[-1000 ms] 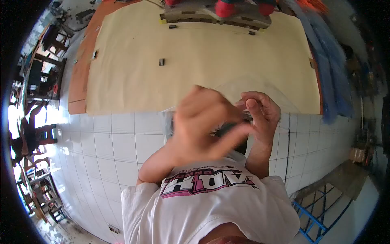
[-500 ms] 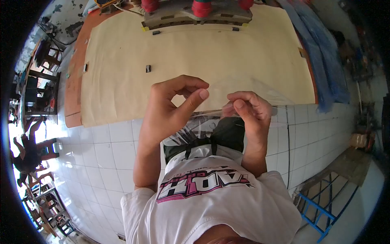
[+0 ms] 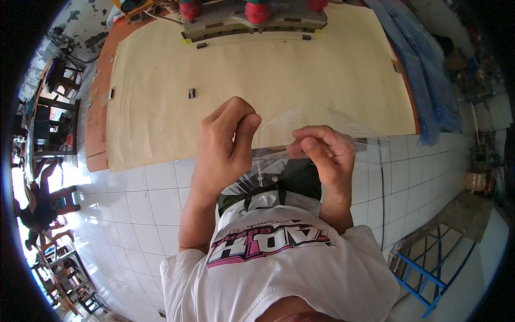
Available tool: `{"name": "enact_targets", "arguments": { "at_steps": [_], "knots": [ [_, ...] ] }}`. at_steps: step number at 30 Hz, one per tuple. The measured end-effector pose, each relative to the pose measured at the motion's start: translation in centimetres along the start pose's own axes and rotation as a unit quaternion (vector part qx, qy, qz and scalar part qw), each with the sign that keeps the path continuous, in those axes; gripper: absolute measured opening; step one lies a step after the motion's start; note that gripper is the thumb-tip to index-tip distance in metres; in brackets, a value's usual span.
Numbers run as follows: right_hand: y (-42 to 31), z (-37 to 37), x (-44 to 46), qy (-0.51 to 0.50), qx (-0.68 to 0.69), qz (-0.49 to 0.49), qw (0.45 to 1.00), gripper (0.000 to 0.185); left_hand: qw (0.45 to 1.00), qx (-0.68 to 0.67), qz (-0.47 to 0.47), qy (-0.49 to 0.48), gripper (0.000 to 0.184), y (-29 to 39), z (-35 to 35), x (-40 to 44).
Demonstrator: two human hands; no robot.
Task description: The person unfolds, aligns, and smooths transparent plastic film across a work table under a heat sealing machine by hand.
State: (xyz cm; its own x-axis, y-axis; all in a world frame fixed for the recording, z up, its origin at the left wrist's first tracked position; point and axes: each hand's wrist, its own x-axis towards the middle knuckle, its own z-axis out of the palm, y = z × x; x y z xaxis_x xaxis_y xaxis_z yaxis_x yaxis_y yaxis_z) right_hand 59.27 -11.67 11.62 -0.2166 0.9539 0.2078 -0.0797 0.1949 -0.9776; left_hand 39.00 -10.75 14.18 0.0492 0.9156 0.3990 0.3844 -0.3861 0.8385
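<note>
Between my hands hangs a sheet of thin clear plastic film (image 3: 272,154), see-through enough that the trousers behind it show. My left hand (image 3: 228,140) is closed in a pinch at the film's left side, thumb pressed to the curled fingers. My right hand (image 3: 326,151) holds the film with its thumb against the bent fingers, and part of the film spreads out behind and to the right of it. Both hands are above the near edge of the table, which is covered with beige paper (image 3: 257,75). How the film sits inside each grip is hard to make out.
A heavy press-like machine part (image 3: 255,28) with red cylinders stands at the table's back. Small dark pieces, one a black block (image 3: 192,93), lie on the paper. Blue plastic sheeting (image 3: 424,80) drapes over the right side. A blue metal frame (image 3: 429,276) stands lower right.
My left hand has moved slightly left and its thumb and fingers have closed together. My right hand has shifted a little left. The camera view has moved slightly.
</note>
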Motion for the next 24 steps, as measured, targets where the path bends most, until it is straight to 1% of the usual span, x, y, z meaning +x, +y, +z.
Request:
{"name": "enact_targets", "arguments": {
  "at_steps": [3, 5, 7, 8, 10, 11, 13, 14, 15, 17, 18, 19, 21, 22, 23, 24],
  "knots": [
    [-0.2, 0.0, -0.3, -0.012, -0.012, 0.009, 1.0, 0.019, 1.0, 0.014, -0.01, -0.001, 0.018, -0.4, -0.1, -0.7],
    [-0.3, -0.2, -0.5, -0.008, -0.011, 0.011, 1.0, 0.019, 0.998, -0.004, -0.022, 0.064, 0.021, -1.0, -0.1, -1.5],
    [-0.3, -0.7, -0.6, -0.003, -0.009, 0.012, 1.0, 0.018, 0.993, -0.016, -0.047, 0.111, 0.015, -2.2, -1.2, -2.6],
    [-0.2, -1.1, -0.6, 0.014, -0.002, 0.013, 1.0, 0.019, 0.99, -0.035, -0.047, 0.126, 0.019, -2.4, -1.8, -3.0],
    [0.0, -1.3, -0.4, 0.053, 0.02, 0.013, 0.998, 0.019, 0.99, -0.061, -0.079, 0.1, 0.027, -3.3, -3.5, -4.6],
    [0.0, -1.5, -0.3, 0.054, 0.02, 0.012, 0.998, 0.019, 0.991, -0.065, -0.086, 0.08, 0.031, -3.6, -4.2, -5.4],
    [0.0, -1.9, 0.0, 0.092, 0.032, 0.036, 0.995, 0.021, 0.98, -0.089, -0.163, 0.075, 0.039, -4.6, -5.1, -7.9],
    [0.2, -2.1, 0.1, 0.097, 0.032, 0.036, 0.994, 0.022, 0.974, -0.082, -0.191, 0.088, 0.045, -4.7, -5.1, -8.8],
    [0.2, -2.2, 0.2, 0.098, 0.032, 0.036, 0.994, 0.022, 0.974, -0.082, -0.19, 0.087, 0.045, -5.2, -5.4, -9.9],
    [0.2, -2.4, 0.4, 0.107, 0.058, 0.049, 0.991, 0.023, 0.955, -0.017, -0.291, 0.059, 0.048, -6.4, -6.4, -12.1],
    [0.1, -2.4, 0.4, 0.107, 0.058, 0.049, 0.991, 0.023, 0.944, 0.01, -0.327, 0.043, 0.047, -6.8, -7.0, -12.9],
    [0.0, -2.3, 0.5, 0.111, 0.074, 0.056, 0.989, 0.024, 0.944, 0.01, -0.327, 0.044, 0.047, -7.2, -7.2, -13.5],
    [-0.1, -2.1, 0.8, 0.112, 0.089, 0.061, 0.988, 0.024, 0.939, 0.09, -0.328, 0.045, 0.038, -7.9, -7.3, -14.3],
    [-0.1, -2.0, 1.0, 0.116, 0.101, 0.049, 0.987, 0.025, 0.945, 0.04, -0.314, 0.078, 0.029, -8.2, -7.4, -14.4],
    [-0.2, -1.9, 1.2, 0.12, 0.113, 0.037, 0.986, 0.025, 0.945, 0.039, -0.314, 0.082, 0.029, -8.2, -7.4, -14.6],
    [-0.3, -1.9, 1.3, 0.115, 0.112, 0.035, 0.986, 0.025, 0.95, -0.01, -0.292, 0.109, 0.03, -7.7, -7.2, -14.2]
  ]
}}
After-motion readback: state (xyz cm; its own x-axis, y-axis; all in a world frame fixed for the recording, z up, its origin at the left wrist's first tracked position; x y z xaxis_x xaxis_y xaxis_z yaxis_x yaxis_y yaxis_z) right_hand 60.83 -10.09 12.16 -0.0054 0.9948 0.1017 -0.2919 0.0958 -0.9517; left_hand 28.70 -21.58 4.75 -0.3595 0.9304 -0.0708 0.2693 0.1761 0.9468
